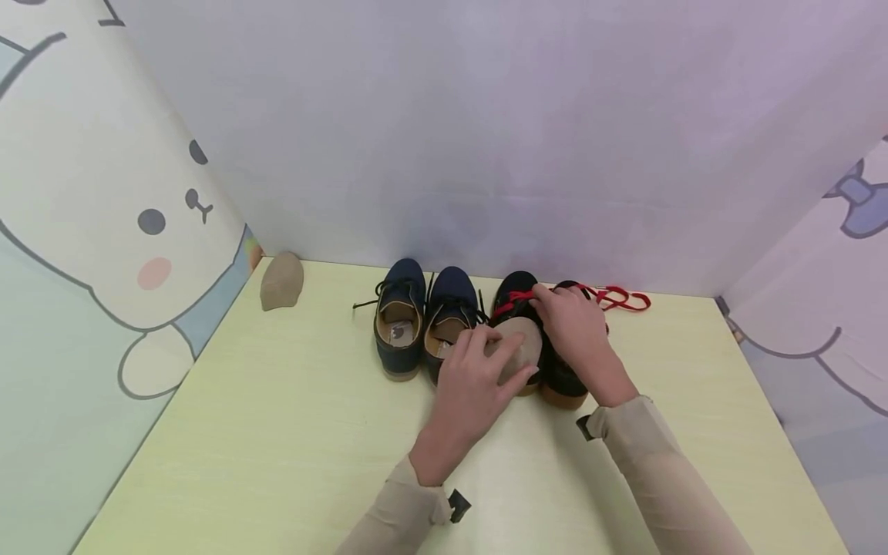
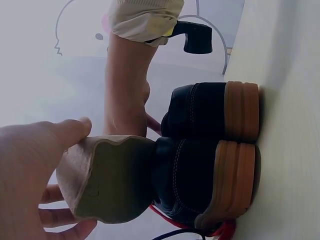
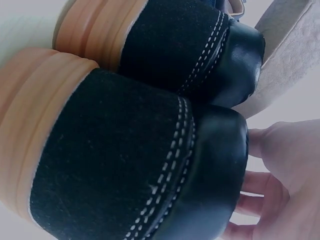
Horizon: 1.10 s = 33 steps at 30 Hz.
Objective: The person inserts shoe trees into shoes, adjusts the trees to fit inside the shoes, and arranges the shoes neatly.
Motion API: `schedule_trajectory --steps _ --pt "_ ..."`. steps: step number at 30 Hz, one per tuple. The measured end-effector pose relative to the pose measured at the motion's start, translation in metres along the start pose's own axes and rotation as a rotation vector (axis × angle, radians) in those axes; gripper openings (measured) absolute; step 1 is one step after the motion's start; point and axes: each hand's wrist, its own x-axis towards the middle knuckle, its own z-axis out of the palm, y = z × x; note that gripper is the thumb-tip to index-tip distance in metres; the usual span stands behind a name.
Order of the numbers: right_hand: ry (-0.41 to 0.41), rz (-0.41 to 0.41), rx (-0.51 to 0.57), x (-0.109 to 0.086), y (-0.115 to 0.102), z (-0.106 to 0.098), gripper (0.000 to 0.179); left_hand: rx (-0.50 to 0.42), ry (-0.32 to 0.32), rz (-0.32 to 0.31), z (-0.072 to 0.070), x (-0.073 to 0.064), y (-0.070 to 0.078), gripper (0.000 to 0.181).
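Note:
My left hand (image 1: 472, 385) holds a beige molded shoe insert (image 1: 523, 345) between thumb and fingers, over the opening of the left black shoe (image 1: 516, 284). In the left wrist view, the hollow underside of the insert faces the camera, close by the shoe's heel. My right hand (image 1: 576, 327) reaches over the right black shoe (image 1: 565, 389), its fingertips pinching at the red shoelace (image 1: 520, 296) of the left one. The right wrist view shows both dark heels with tan soles, and the fingers partly hidden behind the nearer collar.
Two navy shoes (image 1: 401, 308) with dark laces stand left of the black pair; the left hand overlaps one. Another beige insert (image 1: 282, 280) lies at the table's far left corner. Loose red lace ends (image 1: 627, 299) trail right. A pale curtain (image 1: 444, 154) hangs behind the table (image 1: 277, 447).

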Motion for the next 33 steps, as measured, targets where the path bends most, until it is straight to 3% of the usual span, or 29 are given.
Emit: schedule_trajectory --steps 13,21,33 --pt "-0.047 -0.023 0.02 0.003 0.004 -0.001 0.017 -0.006 0.012 -0.028 0.007 0.006 0.009 0.044" --pt "-0.077 -0.054 0.036 0.006 0.007 -0.003 0.017 -0.076 0.035 -0.088 0.011 0.009 0.012 0.049" --pt "-0.118 -0.061 0.054 0.007 0.009 -0.009 0.018 0.014 0.055 -0.118 0.024 0.018 0.023 0.05"
